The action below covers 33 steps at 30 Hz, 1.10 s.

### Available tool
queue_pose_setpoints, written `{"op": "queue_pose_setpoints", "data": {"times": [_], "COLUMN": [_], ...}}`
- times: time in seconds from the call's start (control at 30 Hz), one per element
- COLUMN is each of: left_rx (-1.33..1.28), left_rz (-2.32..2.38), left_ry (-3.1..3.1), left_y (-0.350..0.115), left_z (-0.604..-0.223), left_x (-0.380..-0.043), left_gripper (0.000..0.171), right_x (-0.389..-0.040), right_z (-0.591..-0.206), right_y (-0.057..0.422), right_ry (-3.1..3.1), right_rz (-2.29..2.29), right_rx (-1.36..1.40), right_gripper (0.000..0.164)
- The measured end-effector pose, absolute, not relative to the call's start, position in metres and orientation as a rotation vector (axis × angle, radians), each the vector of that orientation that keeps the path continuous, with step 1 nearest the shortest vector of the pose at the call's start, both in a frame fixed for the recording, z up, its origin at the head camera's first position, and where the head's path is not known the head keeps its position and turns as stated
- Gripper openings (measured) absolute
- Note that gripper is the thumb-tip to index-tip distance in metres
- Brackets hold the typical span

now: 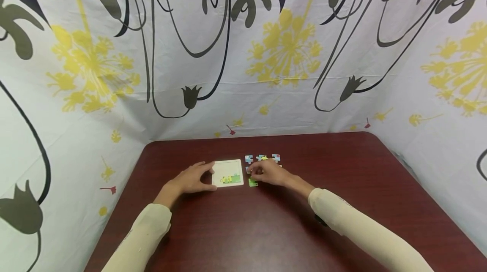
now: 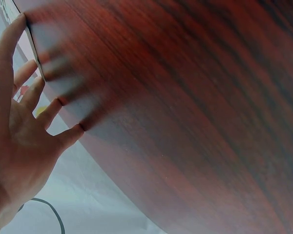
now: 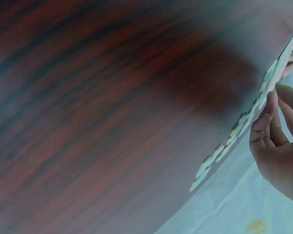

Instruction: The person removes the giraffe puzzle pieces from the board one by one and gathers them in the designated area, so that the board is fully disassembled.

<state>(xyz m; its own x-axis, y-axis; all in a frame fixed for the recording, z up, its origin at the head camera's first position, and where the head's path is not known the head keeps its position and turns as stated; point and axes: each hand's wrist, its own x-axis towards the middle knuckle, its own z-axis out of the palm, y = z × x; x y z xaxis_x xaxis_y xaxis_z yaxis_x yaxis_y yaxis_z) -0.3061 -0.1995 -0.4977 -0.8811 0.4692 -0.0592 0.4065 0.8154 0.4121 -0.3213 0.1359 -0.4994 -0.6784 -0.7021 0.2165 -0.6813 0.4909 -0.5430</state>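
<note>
A pale, square puzzle tray (image 1: 224, 170) lies flat on the table, with joined yellow and green pieces along its near side. My left hand (image 1: 192, 178) holds the tray's left side, thumb at the near corner and index finger at the far corner. In the left wrist view, that hand's (image 2: 27, 131) fingers are spread, several tips touching the table. Right of the tray, my right hand (image 1: 271, 172) reaches low over loose jigsaw pieces (image 1: 249, 159), its thumb and index fingertips close together at one blue piece. Whether they pinch it is hidden. The right wrist view shows the hand (image 3: 281, 131) beside the row of pieces.
A green puzzle piece (image 1: 253, 182) lies just right of the tray's near corner. More pieces (image 1: 275, 157) lie beyond and partly under the right hand. The dark red table (image 1: 228, 229) ends at a white patterned cloth (image 1: 243, 107) behind it and at the sides.
</note>
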Motion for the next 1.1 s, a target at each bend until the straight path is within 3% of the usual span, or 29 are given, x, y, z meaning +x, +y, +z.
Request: {"op": "queue_pose_setpoints", "data": {"times": [1.1], "left_rx": [0.692], "left_rz": [0.595], "left_ry": [2.829], "left_y": [-0.201], "left_z": [-0.498], "left_x": [-0.309], "left_gripper": [0.084], "right_x": [-0.333], "right_z": [-0.498], "right_y": [0.073], "right_ry": [2.599], "right_rz": [-0.852], "right_rx": [-1.23], "right_gripper": [0.027]}}
